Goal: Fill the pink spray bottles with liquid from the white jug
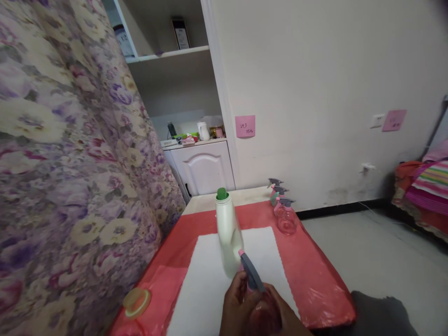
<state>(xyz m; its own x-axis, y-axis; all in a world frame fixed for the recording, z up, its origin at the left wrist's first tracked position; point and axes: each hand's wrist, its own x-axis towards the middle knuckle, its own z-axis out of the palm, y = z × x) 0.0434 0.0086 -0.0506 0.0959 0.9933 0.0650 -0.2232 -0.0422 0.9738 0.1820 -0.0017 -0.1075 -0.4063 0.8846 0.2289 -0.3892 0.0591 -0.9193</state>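
Note:
Close to me, at the front of the white sheet [196, 280], a spray bottle [251, 270] with a grey trigger head and pink nozzle is between my hands. My left hand [234, 305] has its fingers closed around the neck, just under the head. Around the reddish, see-through body wraps my right hand [285, 310]; its fingers are partly hidden. Just beyond the nozzle stands a pale green jug [227, 228], upright and uncapped, with a green piece [221, 192] in its mouth. The lower part of the spray bottle is hard to make out.
Several pink spray bottles [287, 223] stand in a row at the table's back right. A container with a yellowish lid [136, 302] is at the front left. A red cover [315, 280] lies over the table. A floral curtain [87, 186] hangs along the left side.

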